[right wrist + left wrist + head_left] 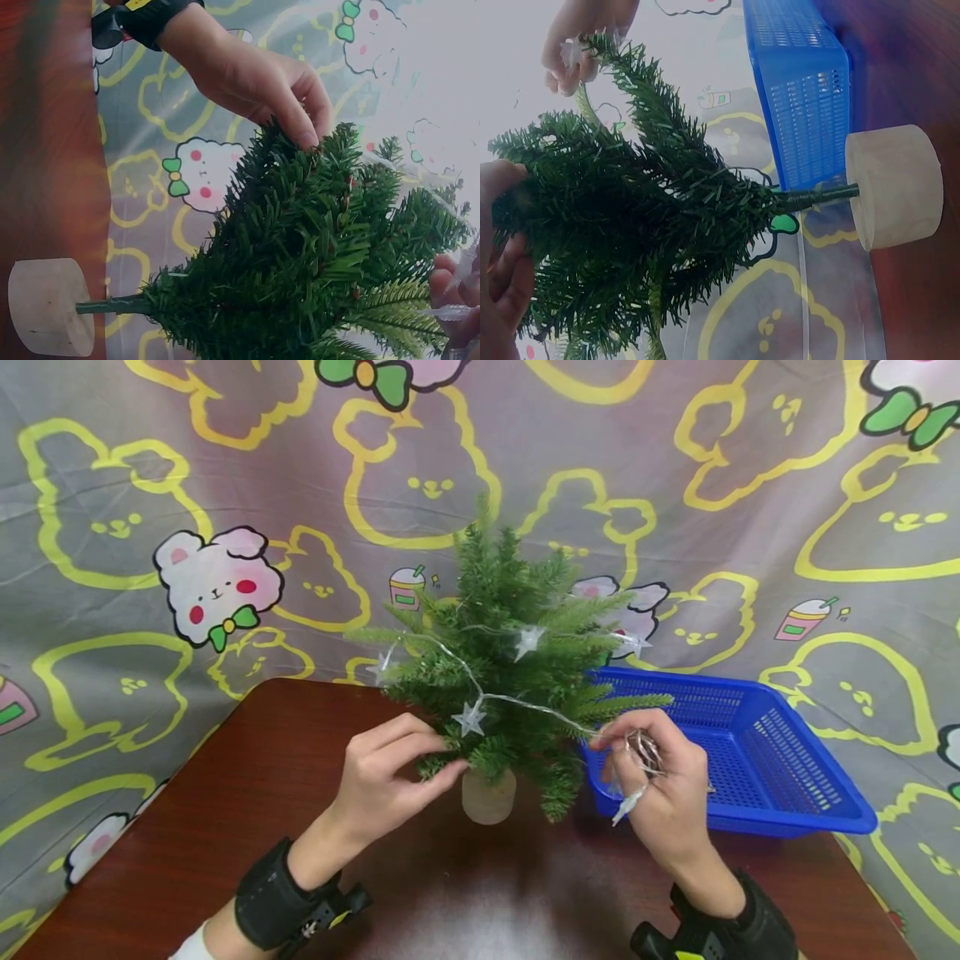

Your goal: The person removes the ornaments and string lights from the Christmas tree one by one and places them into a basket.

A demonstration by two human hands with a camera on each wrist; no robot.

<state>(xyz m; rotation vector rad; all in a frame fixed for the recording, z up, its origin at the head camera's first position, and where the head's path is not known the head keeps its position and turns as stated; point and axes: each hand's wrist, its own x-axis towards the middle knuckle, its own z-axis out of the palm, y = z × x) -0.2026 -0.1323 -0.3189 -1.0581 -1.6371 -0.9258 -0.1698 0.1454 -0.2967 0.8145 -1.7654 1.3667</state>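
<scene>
Set on glossy reddish-brown worktop [225, 793]: green tree [495, 610] with pale base [489, 799]. Pinching branch at tree's left with nearly closed left hand [393, 772]. Gripping star string [470, 718], draped across tree's front, in curled right hand [667, 781] at tree's right. Right of tree: blue basket [750, 819]. Behind tree: grey cartoon-print cloth [300, 485].

The tree [495, 602] is bristling with rough plastic, plastic stars [470, 718] glinting on it. Below it, the base [488, 797] is showing matt wood, the table [225, 793] glossy wood; beside it, the basket [750, 823] smooth plastic; behind it, cloth [300, 485] is creasing.
</scene>
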